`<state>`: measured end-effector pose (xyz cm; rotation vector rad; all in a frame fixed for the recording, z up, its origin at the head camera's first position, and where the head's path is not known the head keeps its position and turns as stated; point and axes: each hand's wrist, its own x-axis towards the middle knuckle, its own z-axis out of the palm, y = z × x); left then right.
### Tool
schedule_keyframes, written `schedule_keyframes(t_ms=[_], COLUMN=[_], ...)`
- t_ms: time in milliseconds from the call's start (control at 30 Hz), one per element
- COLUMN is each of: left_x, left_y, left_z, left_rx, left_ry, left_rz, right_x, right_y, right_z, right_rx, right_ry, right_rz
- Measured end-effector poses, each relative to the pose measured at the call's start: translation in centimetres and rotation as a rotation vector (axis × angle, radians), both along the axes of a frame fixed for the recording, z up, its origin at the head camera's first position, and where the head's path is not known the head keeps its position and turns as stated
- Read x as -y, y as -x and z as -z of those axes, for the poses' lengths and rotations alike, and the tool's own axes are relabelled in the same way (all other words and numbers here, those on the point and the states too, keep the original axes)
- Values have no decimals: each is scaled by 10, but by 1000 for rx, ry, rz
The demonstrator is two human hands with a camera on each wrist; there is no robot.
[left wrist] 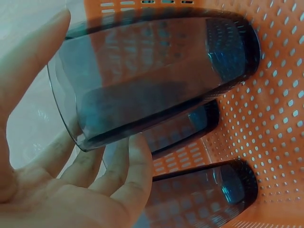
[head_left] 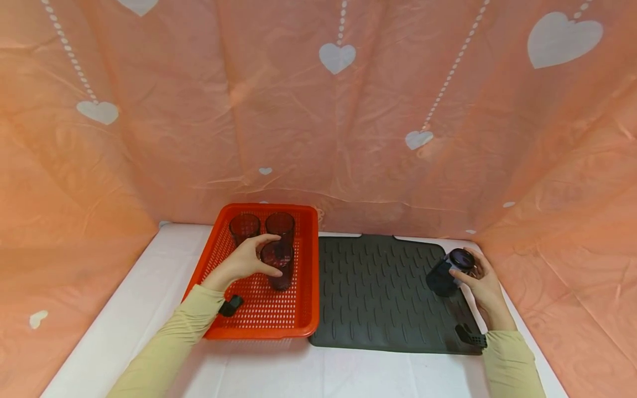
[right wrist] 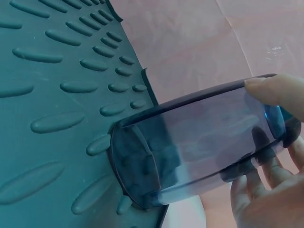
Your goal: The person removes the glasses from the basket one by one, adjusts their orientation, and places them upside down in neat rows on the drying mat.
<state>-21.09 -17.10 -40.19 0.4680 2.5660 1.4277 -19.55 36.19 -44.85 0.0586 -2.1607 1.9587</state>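
In the head view, my left hand (head_left: 247,258) is at the near glass in the red basket, its fingers and thumb curved round the upper part. That smoky, see-through drinking glass (left wrist: 156,71) stands with its rim toward my palm; some fingers are hidden behind it. Two similar glasses stand farther back in the basket, a left one (head_left: 244,225) and a right one (head_left: 280,222). At the right, my right hand (head_left: 484,287) grips another dark glass (right wrist: 204,137) near its thick base. This glass is upside down and tilted, its rim at the mat's surface.
The red perforated basket (head_left: 312,276) stands left of the dark ridged mat (head_left: 378,293), their edges meeting. Both lie on a white-covered table (head_left: 363,370). A pink sheet with white hearts (head_left: 298,121) rises behind and at both sides.
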Motion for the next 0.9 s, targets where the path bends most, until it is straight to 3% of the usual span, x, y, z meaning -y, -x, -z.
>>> schedule_keyframes(t_ms=[367,900], left_x=[-3,-2], left_y=[0,-3], left_z=[-2,-3], left_rx=[-36,-61], left_ry=[24,63], left_rz=[-7,-111], right_x=[0,2], right_y=[-1,-2], right_z=[0,-1], right_rx=[19,1], right_ry=[-40,-39], right_rz=[21,19])
